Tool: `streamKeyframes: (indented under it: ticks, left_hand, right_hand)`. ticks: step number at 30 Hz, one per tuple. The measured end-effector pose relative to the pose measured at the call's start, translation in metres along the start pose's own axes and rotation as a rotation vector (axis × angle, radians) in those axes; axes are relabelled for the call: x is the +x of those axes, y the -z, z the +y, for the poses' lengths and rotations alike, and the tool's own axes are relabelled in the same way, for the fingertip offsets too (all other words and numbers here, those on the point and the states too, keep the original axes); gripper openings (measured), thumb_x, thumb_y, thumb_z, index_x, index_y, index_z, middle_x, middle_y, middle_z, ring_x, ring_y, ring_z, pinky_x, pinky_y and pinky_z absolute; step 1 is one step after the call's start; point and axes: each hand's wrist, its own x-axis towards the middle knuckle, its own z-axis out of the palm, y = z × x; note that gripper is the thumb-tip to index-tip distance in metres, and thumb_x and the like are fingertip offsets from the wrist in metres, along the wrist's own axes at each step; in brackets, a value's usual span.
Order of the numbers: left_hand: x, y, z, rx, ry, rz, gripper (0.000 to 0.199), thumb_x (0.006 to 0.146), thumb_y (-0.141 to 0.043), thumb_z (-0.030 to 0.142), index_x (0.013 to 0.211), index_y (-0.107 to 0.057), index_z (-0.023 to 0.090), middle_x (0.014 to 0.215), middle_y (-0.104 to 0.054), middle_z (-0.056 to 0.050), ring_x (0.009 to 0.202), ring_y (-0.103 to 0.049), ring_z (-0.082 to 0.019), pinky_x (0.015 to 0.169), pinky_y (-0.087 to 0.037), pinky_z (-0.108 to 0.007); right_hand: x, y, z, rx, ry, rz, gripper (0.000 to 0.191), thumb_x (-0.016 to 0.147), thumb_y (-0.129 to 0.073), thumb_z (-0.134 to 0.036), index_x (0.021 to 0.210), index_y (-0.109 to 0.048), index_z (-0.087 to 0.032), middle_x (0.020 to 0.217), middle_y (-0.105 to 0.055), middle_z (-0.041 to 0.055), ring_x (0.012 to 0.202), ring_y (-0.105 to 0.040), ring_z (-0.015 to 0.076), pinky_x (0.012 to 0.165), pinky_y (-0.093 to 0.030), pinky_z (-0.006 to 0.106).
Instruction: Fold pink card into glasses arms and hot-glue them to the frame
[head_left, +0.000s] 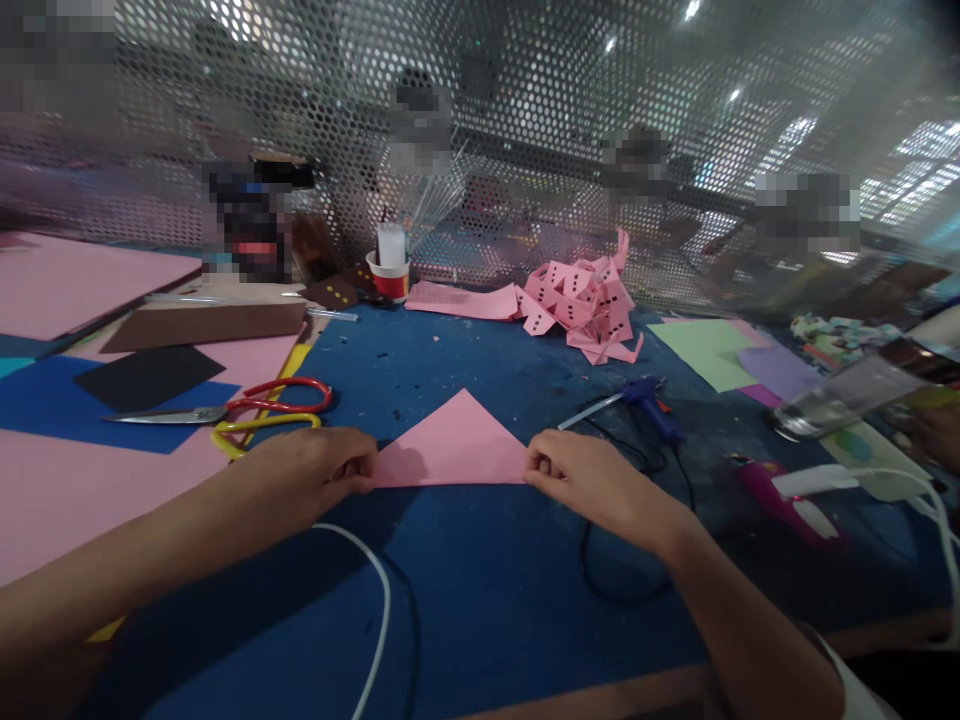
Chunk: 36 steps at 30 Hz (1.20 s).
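A sheet of pink paper point(457, 440), folded into a triangle with its point away from me, spans the space between my hands above the blue table. My left hand point(334, 468) pinches its left corner, fingers curled. At the opposite corner my right hand point(570, 465) grips the paper the same way. The long folded edge faces me. Scissors point(277, 405) with red and yellow handles lie just beyond my left hand. A blue glue gun point(651, 408) with a clear stick rests past my right hand.
Folded pink paper pieces point(577, 305) with dark dots are heaped at the back, beside a paper strip stack point(465, 299) and a cup point(390, 275). Coloured sheets point(37, 465) cover the left. A magenta device point(787, 500), a clear tumbler point(847, 400) and a white cable point(384, 600) lie around.
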Motion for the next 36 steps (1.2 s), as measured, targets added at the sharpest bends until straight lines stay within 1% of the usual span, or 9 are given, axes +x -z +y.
streamKeyframes:
  ticks: [7,10,14,16,20,25,29,33,36]
  left_hand:
    - [0.001,0.003,-0.003,0.037,0.060,-0.027,0.012,0.088,-0.062,0.035,0.083,-0.073,0.031,0.083,-0.076,-0.001,0.075,-0.071,-0.024,0.062,-0.041,-0.031]
    - [0.001,0.005,-0.003,0.041,0.043,-0.008,0.012,0.088,-0.063,0.034,0.082,-0.074,0.032,0.081,-0.077,-0.001,0.073,-0.071,-0.024,0.061,-0.040,-0.031]
    - [0.000,0.007,0.000,0.019,0.031,0.030,0.012,0.087,-0.065,0.035,0.081,-0.075,0.032,0.080,-0.077,-0.001,0.071,-0.070,-0.023,0.060,-0.039,-0.031]
    - [0.000,0.008,0.000,0.021,0.039,0.027,0.012,0.087,-0.066,0.037,0.081,-0.075,0.032,0.081,-0.077,-0.001,0.073,-0.070,-0.023,0.061,-0.039,-0.031]
    - [0.002,0.006,-0.004,0.039,0.048,0.032,0.015,0.087,-0.066,0.041,0.080,-0.075,0.031,0.080,-0.076,0.000,0.073,-0.069,-0.023,0.062,-0.037,-0.031]
    - [0.004,0.004,-0.010,0.036,0.046,0.004,0.016,0.087,-0.064,0.041,0.078,-0.073,0.031,0.081,-0.077,-0.001,0.075,-0.070,-0.025,0.064,-0.036,-0.032]
    - [0.007,0.007,-0.008,0.024,0.059,-0.017,0.017,0.086,-0.065,0.043,0.078,-0.073,0.030,0.080,-0.077,-0.001,0.075,-0.069,-0.025,0.064,-0.036,-0.031]
    - [0.009,0.011,-0.003,0.048,0.093,-0.058,0.021,0.084,-0.065,0.046,0.075,-0.072,0.028,0.077,-0.076,0.000,0.075,-0.069,-0.025,0.064,-0.035,-0.031]
    - [0.009,0.011,-0.004,0.045,0.088,-0.051,0.021,0.083,-0.065,0.047,0.073,-0.071,0.029,0.076,-0.075,-0.001,0.072,-0.069,-0.025,0.062,-0.037,-0.031]
  right_hand:
    - [0.000,0.001,0.000,0.002,-0.001,-0.009,0.012,0.098,-0.060,-0.016,0.089,-0.065,-0.021,0.092,-0.068,0.0004,0.081,-0.062,0.0146,0.069,-0.038,0.027]
    - [0.000,-0.001,0.000,-0.014,0.002,0.000,0.012,0.098,-0.060,-0.016,0.089,-0.066,-0.021,0.092,-0.067,0.0004,0.083,-0.061,0.0149,0.070,-0.039,0.027]
    - [0.001,-0.003,0.001,-0.066,0.030,0.050,0.011,0.098,-0.064,-0.017,0.088,-0.066,-0.021,0.093,-0.066,0.0010,0.088,-0.061,0.0164,0.075,-0.040,0.028]
    - [0.001,-0.004,0.002,-0.070,0.027,0.058,0.010,0.097,-0.065,-0.017,0.088,-0.066,-0.020,0.093,-0.065,0.0009,0.086,-0.061,0.0161,0.074,-0.040,0.028]
    - [0.001,-0.005,0.004,-0.039,-0.001,0.032,0.008,0.099,-0.064,-0.019,0.091,-0.067,-0.021,0.092,-0.067,-0.0002,0.077,-0.061,0.0138,0.069,-0.038,0.027]
    - [0.000,-0.006,0.006,-0.023,0.008,0.036,0.007,0.099,-0.064,-0.019,0.092,-0.067,-0.021,0.094,-0.068,-0.0001,0.078,-0.062,0.0137,0.069,-0.039,0.027]
    - [-0.001,-0.004,0.004,-0.006,0.015,0.024,0.009,0.097,-0.061,-0.014,0.092,-0.065,-0.021,0.093,-0.068,0.0001,0.077,-0.062,0.0135,0.068,-0.038,0.026]
    - [-0.002,-0.004,0.000,0.002,0.032,0.025,0.016,0.094,-0.056,-0.008,0.095,-0.063,-0.021,0.097,-0.069,0.0008,0.079,-0.063,0.0137,0.069,-0.039,0.026]
    - [-0.001,-0.006,-0.002,-0.021,0.044,0.039,0.019,0.092,-0.054,-0.005,0.096,-0.062,-0.021,0.099,-0.069,0.0013,0.079,-0.062,0.0135,0.070,-0.039,0.026]
